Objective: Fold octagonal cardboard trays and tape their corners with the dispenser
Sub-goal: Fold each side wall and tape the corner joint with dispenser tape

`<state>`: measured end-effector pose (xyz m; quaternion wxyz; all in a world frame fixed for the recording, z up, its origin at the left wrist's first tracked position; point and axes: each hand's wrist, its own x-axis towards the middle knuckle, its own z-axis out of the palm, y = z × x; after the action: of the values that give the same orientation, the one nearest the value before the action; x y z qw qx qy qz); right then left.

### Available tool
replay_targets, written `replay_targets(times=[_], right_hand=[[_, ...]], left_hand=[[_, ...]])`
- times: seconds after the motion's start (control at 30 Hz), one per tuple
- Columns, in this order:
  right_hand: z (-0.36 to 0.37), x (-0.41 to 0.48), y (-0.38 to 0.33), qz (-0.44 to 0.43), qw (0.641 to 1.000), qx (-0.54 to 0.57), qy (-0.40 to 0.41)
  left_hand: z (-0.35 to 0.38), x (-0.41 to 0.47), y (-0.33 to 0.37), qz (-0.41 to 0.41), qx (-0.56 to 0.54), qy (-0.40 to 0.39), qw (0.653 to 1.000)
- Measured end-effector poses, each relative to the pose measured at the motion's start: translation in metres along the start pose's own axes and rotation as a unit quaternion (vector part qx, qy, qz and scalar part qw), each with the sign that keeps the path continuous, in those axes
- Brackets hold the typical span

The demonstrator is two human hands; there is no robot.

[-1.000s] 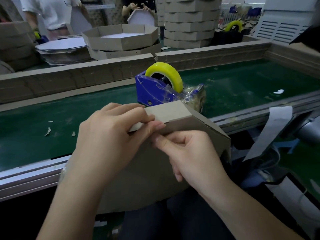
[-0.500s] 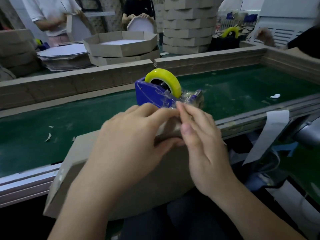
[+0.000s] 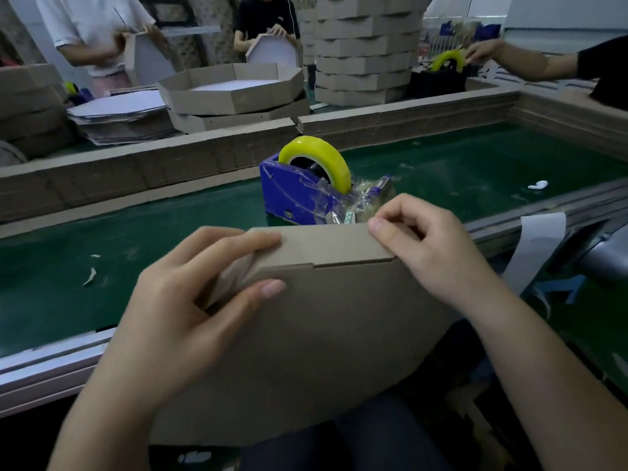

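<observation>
A brown cardboard tray point(image 3: 323, 321) stands on edge over my lap, its folded top flap facing the belt. My left hand point(image 3: 190, 300) grips the tray's left corner, fingers over the flap and thumb on the outer face. My right hand point(image 3: 431, 246) pinches the flap's right corner with curled fingers; any tape in it is too hard to make out. Just behind the tray sits the blue tape dispenser point(image 3: 292, 192) with a yellow tape roll point(image 3: 323, 158), on the green belt.
The green conveyor belt point(image 3: 136, 239) has a cardboard wall point(image 3: 153, 168) behind it and a metal rail at its near edge. Folded trays point(image 3: 234, 86), flat blanks and a tall tray stack point(image 3: 363, 49) lie beyond. Other people work there; a second dispenser point(image 3: 441, 73) stands at the far right.
My right hand has come back from the dispenser to the flap's right corner. The tray has been turned so a fresh flap faces up, and my left hand has shifted to its left corner.
</observation>
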<state>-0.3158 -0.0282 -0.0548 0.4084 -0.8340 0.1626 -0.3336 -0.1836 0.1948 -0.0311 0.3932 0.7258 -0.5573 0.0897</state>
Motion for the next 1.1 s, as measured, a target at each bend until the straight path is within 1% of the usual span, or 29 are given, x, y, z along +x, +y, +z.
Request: replay_targets(times=[0.1, 0.2, 0.3, 0.37, 0.4, 0.47, 0.6, 0.77, 0.87, 0.97, 1.1], right_hand=[[0.016, -0.002, -0.006, -0.009, 1.000, 0.006, -0.012], [0.021, 0.000, -0.014, -0.012, 0.999, 0.009, -0.039], [0.006, 0.011, -0.016, 0.010, 0.991, 0.048, -0.126], [-0.001, 0.016, -0.016, 0.029, 0.977, 0.111, -0.178], [-0.002, 0.019, -0.015, 0.034, 0.972, 0.140, -0.186], [0.001, 0.022, -0.012, 0.026, 0.969, 0.165, -0.181], [0.006, 0.026, -0.009, -0.005, 0.972, 0.154, -0.178], [0.008, 0.035, -0.006, -0.009, 0.973, 0.139, -0.184], [0.011, 0.038, -0.005, -0.003, 0.966, 0.156, -0.204], [0.013, 0.038, -0.003, -0.008, 0.964, 0.170, -0.205], [0.018, 0.033, 0.002, -0.034, 0.972, 0.152, -0.178]], left_hand=[[-0.002, 0.009, 0.006, 0.024, 0.064, -0.060, 0.996], [0.005, 0.020, 0.019, 0.061, 0.147, -0.114, 0.981], [0.005, 0.020, 0.022, 0.052, 0.130, -0.113, 0.984], [0.005, 0.017, 0.021, 0.046, 0.114, -0.099, 0.987], [0.005, 0.016, 0.020, 0.046, 0.112, -0.094, 0.988], [0.006, 0.017, 0.018, 0.043, 0.111, -0.090, 0.989], [0.006, 0.016, 0.016, 0.035, 0.105, -0.085, 0.990], [0.004, 0.018, 0.013, 0.011, 0.078, -0.083, 0.993], [0.003, 0.019, 0.012, 0.006, 0.084, -0.080, 0.993], [0.003, 0.018, 0.010, 0.033, 0.103, -0.084, 0.991], [0.003, 0.018, 0.004, 0.072, 0.126, -0.098, 0.985]])
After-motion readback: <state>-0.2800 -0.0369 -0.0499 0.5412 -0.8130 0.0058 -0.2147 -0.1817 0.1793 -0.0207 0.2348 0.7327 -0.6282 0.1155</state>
